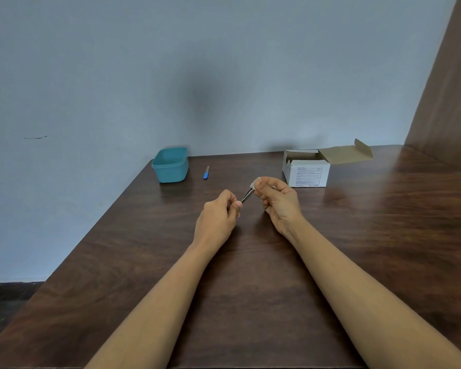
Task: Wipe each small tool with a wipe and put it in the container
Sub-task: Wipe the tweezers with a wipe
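My left hand point(218, 217) pinches the near end of a thin metal tool, tweezers by the look of it point(246, 196), held above the middle of the table. My right hand point(278, 201) pinches a small white wipe point(254, 183) around the tool's far tip. A second small tool with a blue handle point(206, 172) lies on the table behind the hands. To its left, near the table's back left corner, stands a teal plastic container point(170, 165); what is inside it is hidden by its wall.
An open white cardboard box point(306, 171) with its flap folded back sits at the back right. The dark wooden table point(250, 275) ends at a grey wall behind and drops off on the left. A brown panel point(447, 89) rises at the right.
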`<state>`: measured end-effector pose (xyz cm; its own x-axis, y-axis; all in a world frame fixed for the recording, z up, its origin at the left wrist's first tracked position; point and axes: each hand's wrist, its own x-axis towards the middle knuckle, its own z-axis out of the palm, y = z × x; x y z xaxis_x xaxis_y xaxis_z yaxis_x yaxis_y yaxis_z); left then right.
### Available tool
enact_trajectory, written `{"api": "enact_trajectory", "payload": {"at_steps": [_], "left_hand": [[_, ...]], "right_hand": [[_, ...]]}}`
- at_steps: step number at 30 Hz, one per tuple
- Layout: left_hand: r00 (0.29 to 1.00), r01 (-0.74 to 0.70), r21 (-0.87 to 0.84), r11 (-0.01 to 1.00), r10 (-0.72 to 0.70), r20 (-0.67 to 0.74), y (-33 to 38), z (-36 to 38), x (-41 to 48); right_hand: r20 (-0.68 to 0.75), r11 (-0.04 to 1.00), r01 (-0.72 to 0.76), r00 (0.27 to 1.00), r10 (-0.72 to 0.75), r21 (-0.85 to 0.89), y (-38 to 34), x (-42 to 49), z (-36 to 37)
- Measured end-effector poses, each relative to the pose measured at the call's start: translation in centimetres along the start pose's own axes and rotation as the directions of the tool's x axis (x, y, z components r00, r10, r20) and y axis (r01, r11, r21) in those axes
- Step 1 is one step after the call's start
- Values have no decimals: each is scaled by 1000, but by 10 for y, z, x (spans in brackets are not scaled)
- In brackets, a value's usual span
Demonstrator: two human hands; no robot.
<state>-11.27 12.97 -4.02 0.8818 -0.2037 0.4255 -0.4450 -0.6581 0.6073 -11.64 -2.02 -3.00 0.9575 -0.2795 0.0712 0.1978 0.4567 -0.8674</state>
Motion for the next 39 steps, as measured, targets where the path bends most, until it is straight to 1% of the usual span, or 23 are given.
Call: {"api": "enact_trajectory", "payload": {"at_steps": [4, 8, 17, 24, 30, 34, 39], "left_hand": [[1000, -13, 0, 1000, 13, 21, 2, 2, 0], [999, -25, 11, 1000, 25, 32, 3, 2, -1], [999, -3, 24, 1000, 2, 48, 4, 1, 0], [998, -7, 25, 1000, 5, 62, 5, 1, -1], [998, -8, 25, 1000, 6, 63, 5, 2, 0], [998, -18, 43, 999, 15, 68, 5, 2, 0], [998, -14, 42, 999, 11, 64, 4, 1, 0]], "right_hand": [[-56, 1000, 20, 998, -19, 9, 1, 0, 1], [-110, 997, 7, 994, 2, 75, 0, 1, 0], [-85, 997, -20, 996, 26, 76, -1, 4, -1], [-154, 995, -52, 986, 65, 88, -2, 5, -2], [-142, 995, -49, 988, 60, 85, -1, 7, -3], [-113, 998, -43, 992, 48, 49, 0, 9, -5], [-80, 998, -27, 996, 32, 55, -1, 9, -5]]}}
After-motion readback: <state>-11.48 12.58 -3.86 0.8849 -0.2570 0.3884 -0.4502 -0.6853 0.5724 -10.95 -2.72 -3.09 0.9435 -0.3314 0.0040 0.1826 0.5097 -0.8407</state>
